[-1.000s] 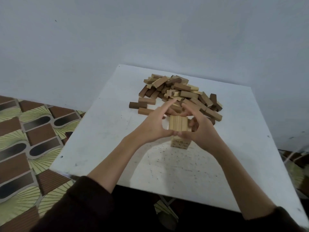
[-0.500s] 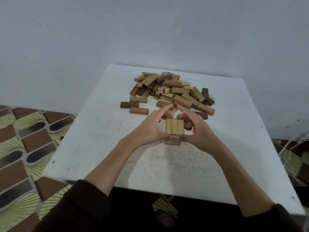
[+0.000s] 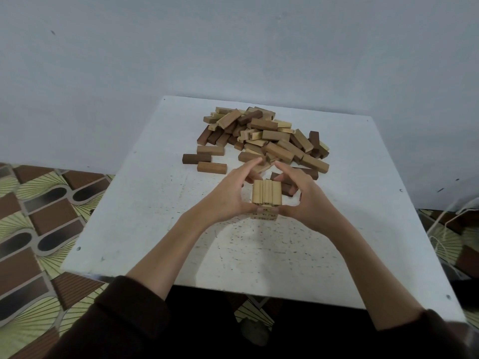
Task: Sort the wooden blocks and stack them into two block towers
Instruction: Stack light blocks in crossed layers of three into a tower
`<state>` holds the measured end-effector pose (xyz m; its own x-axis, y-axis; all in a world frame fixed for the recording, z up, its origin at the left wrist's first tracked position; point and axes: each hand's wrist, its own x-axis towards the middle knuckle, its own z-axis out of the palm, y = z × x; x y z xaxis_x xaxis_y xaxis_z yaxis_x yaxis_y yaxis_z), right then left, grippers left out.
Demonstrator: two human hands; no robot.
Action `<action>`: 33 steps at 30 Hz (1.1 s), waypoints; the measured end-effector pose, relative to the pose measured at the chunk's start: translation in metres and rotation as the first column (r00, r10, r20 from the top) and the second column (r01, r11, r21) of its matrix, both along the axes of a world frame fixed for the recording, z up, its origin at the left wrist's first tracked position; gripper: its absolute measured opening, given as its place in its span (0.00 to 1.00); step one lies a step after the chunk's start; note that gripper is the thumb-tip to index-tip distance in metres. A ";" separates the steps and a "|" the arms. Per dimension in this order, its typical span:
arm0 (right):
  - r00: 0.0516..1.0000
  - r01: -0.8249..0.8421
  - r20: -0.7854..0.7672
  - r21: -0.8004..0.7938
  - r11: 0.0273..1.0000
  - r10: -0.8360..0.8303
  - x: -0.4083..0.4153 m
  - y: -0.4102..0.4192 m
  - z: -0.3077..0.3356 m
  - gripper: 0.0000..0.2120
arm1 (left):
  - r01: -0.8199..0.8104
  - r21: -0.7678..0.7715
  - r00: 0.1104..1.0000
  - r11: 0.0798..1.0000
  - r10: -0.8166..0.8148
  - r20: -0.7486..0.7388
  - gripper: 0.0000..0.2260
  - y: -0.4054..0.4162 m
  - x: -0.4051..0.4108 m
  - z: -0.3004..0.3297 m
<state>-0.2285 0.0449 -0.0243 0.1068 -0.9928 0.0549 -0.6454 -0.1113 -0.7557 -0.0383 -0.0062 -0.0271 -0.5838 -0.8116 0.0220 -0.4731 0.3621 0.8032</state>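
A small tower of light wooden blocks (image 3: 267,193) stands at the middle of the white table (image 3: 134,203). Its top layer is three light blocks side by side, laid crosswise over a lower layer. My left hand (image 3: 228,195) cups the tower's left side, thumb at its near corner and fingers arched over the far edge. My right hand (image 3: 305,195) mirrors it on the right side. Behind the tower lies a loose heap of mixed light and dark blocks (image 3: 264,138).
Three single brown blocks (image 3: 212,167) lie left of the heap. Dark blocks (image 3: 285,187) sit just behind my right fingers. The table's near edge is close to my dark sleeves. Patterned floor shows on both sides and a grey wall rises behind.
Both hands stay round the tower's top layer, squaring its three blocks. The view has shifted slightly; the heap is unchanged.
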 end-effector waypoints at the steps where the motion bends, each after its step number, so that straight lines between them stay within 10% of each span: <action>1: 1.000 0.000 -0.004 -0.003 1.000 0.000 0.000 0.000 0.000 0.43 | -0.001 -0.002 1.000 1.000 0.001 0.001 0.44 0.000 0.000 0.000; 33: 0.998 -0.041 -0.057 -0.053 0.998 0.038 0.004 -0.002 -0.001 0.40 | -0.009 0.050 0.995 0.999 0.014 -0.101 0.45 0.004 -0.005 -0.005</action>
